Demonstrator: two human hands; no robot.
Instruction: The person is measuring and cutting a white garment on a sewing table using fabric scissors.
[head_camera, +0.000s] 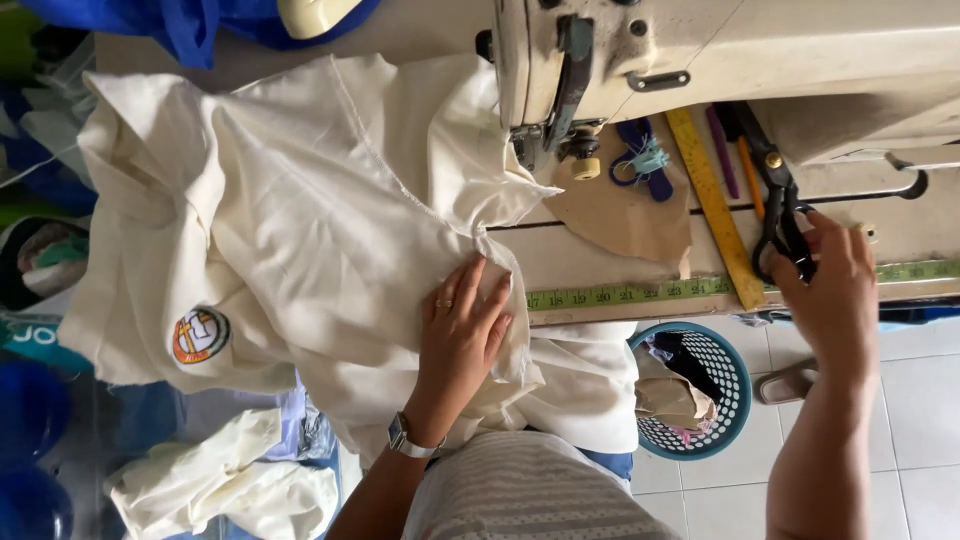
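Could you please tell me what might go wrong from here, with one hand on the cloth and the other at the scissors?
1. The right hand grips the scissors among a ruler and pens; lifting them could knock these off the table.
2. The left hand pins the cream cloth only at its edge; most of it hangs past the table and might slide down.
3. The cloth bunches near the sewing machine needle and could snag.

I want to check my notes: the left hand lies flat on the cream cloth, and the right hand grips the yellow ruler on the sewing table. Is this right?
Not quite. In the head view the right hand grips the black scissors, not the yellow ruler, which lies untouched beside them. The left hand does lie flat on the cream cloth, on the sewing table.
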